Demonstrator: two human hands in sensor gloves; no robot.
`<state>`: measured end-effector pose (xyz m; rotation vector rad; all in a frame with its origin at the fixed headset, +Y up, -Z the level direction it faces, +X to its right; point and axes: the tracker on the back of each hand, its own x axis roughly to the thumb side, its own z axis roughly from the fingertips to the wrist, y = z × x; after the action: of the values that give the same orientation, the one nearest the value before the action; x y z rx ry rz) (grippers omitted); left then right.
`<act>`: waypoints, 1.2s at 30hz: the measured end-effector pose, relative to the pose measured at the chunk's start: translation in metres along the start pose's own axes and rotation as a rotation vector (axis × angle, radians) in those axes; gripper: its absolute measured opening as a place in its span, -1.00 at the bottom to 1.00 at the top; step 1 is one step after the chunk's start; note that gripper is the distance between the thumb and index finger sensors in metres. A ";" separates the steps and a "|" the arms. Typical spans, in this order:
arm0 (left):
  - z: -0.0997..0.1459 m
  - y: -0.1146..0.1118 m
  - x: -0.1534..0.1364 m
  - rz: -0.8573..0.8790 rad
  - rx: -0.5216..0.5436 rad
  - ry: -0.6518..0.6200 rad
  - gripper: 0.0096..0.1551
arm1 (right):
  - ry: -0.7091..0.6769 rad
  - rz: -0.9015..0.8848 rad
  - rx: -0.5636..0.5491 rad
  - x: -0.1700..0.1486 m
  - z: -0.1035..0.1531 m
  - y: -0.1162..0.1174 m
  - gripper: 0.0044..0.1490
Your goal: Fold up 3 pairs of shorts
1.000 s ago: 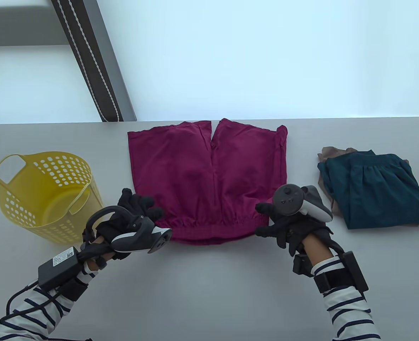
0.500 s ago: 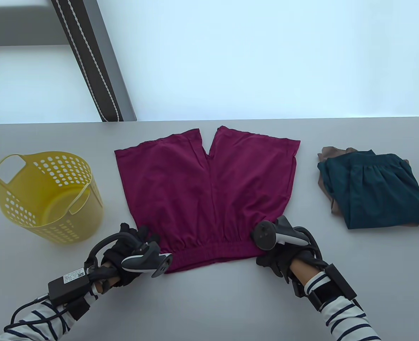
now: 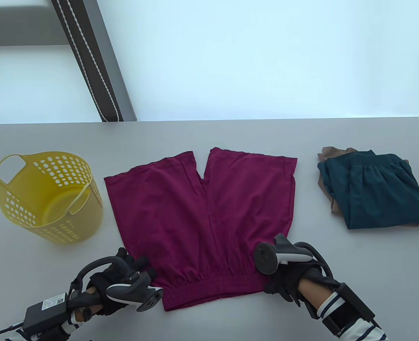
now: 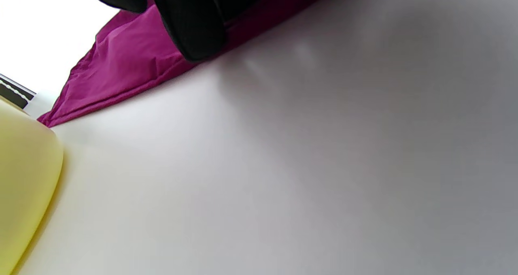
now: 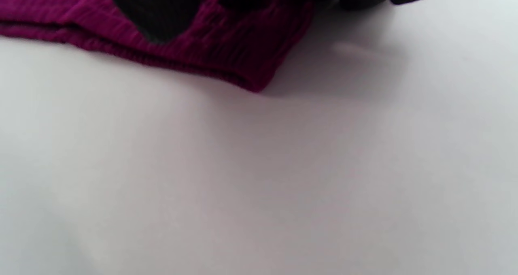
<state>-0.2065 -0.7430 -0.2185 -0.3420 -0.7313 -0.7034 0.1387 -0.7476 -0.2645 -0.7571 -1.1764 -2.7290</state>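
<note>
Magenta cloth fills the space between the two hands: a pair of shorts (image 3: 202,220) lies spread flat on the grey table (image 3: 209,319), its gathered waistband towards the person and its two legs pointing away. The left hand (image 3: 119,282) sits at the left end of the waistband with its gloved fingers curled onto the fabric; the left wrist view shows black fingertips (image 4: 194,32) pressed down on the cloth edge, gripping that corner. The right hand (image 3: 287,280) is at the right end of the waistband; in the right wrist view its fingers (image 5: 158,11) lie curled over the elastic hem near the corner (image 5: 255,82), holding it. A tracker rides on the back of each hand.

Beyond the left hand and further to the left stands a yellow basket (image 3: 48,199), upright, with round holes in its wall and cut-out handles; it is apart from the magenta shorts. Its pale yellow side shows at the lower left of the left wrist view.

Beyond the right hand and out to the right lies a folded pile: dark teal shorts (image 3: 376,188) on top of a brown garment (image 3: 332,152) that peeks out along the far and left edges. The pile is well apart from the magenta shorts. Striped sleeves (image 3: 351,326) cover the person's forearms.
</note>
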 end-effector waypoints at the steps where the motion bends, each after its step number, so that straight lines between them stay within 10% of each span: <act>1: -0.002 0.003 -0.006 0.023 0.056 0.055 -0.25 | -0.002 -0.049 -0.034 -0.001 0.000 -0.008 -0.07; 4: -0.015 0.016 -0.032 0.066 0.141 0.212 -0.09 | 0.063 -0.171 -0.245 -0.004 -0.002 -0.038 0.05; 9: -0.065 0.021 -0.055 0.186 -0.038 0.297 0.11 | 0.259 -0.288 -0.404 -0.015 -0.037 -0.094 0.11; 14: -0.097 0.019 -0.043 0.186 -0.241 0.258 0.12 | 0.518 -0.305 -0.233 -0.029 -0.088 -0.102 0.07; 20: -0.080 0.038 -0.013 0.092 -0.156 0.163 0.05 | 0.697 -0.256 -0.218 -0.050 -0.093 -0.101 0.05; 30: -0.040 0.063 0.049 0.061 -0.043 -0.158 -0.07 | 0.561 -0.353 -0.192 -0.070 -0.096 -0.077 -0.04; 36: -0.034 0.079 0.036 0.123 0.009 -0.150 -0.03 | 0.547 -0.299 -0.288 -0.064 -0.078 -0.082 0.06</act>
<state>-0.1161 -0.7202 -0.2211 -0.4311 -0.8477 -0.5621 0.1417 -0.7528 -0.3945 0.1820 -0.8357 -3.0793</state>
